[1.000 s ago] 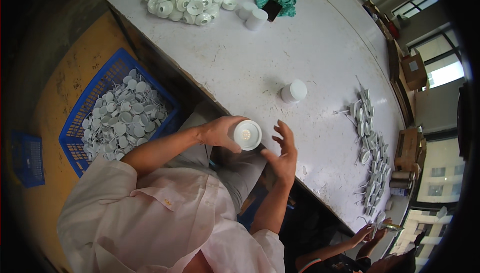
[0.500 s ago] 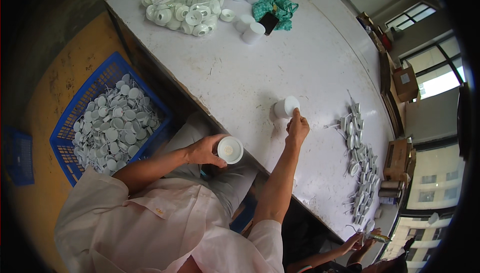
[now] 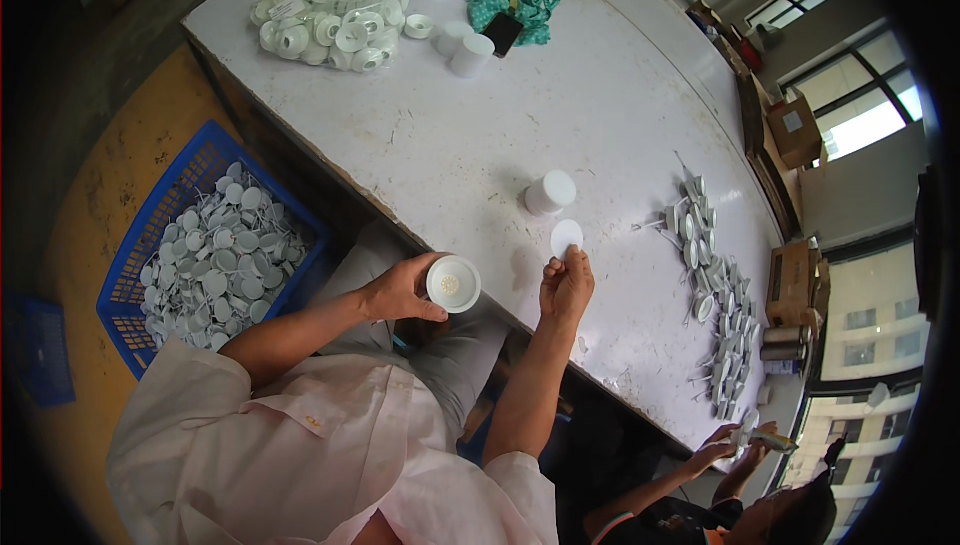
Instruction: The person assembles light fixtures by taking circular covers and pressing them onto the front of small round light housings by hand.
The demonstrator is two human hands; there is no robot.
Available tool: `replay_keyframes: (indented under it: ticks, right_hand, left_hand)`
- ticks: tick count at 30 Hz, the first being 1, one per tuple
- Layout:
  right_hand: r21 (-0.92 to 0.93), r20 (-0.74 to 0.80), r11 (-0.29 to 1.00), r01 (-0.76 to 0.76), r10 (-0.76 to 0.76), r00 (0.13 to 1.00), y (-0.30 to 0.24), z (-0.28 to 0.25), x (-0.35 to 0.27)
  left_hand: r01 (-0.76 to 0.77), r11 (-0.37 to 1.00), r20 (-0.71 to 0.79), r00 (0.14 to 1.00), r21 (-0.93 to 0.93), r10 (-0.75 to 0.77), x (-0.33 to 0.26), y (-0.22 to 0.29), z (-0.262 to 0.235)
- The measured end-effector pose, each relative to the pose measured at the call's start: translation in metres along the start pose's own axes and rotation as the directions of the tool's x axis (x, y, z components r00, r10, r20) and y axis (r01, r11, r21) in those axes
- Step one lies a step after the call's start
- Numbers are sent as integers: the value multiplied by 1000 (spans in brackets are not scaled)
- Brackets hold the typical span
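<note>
My left hand [image 3: 400, 290] grips a small white round cup-like container [image 3: 453, 284], open side up, with something pale inside. My right hand [image 3: 566, 285] pinches a thin white round disc [image 3: 566, 238] by its lower edge, holding it up over the white table [image 3: 450, 145]. Just beyond the disc a white capped jar [image 3: 550, 192] stands upright on the table. The two hands are about a hand's width apart, near the table's front edge above my lap.
A blue basket [image 3: 175, 200] of white stemmed discs sits on the floor at my left. A clear bag of white caps [image 3: 330, 13], several white jars [image 3: 465, 45] and a green cloth [image 3: 515, 0] lie at the far end. Grey-white parts [image 3: 715, 290] line the right side; another person's hands [image 3: 735, 443] work there.
My right hand reached out toward the jar on the table, then drew back holding a white disc. My left hand kept the white container near my lap.
</note>
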State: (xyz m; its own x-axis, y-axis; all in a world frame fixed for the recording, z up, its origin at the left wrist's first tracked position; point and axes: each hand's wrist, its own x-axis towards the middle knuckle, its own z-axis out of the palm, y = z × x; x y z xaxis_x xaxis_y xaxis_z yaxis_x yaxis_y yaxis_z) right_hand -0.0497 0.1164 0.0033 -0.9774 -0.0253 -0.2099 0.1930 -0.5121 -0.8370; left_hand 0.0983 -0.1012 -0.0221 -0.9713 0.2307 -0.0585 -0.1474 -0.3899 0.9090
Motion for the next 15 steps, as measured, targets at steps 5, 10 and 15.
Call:
replay_keyframes:
  ticks: [5, 10, 15]
  right_hand:
    - [48, 54, 999, -7, 5, 999, 8, -9, -28]
    - [-37, 8, 999, 33, -32, 999, 13, -15, -48]
    - [-655, 249, 546, 523, -497, 831, 17, -5, -81]
  left_hand:
    - [-40, 999, -2, 999, 13, 41, 11, 6, 6]
    - [-32, 999, -33, 999, -23, 31, 14, 13, 17]
    - [-55, 993, 1, 998, 106, 55, 19, 9, 13]
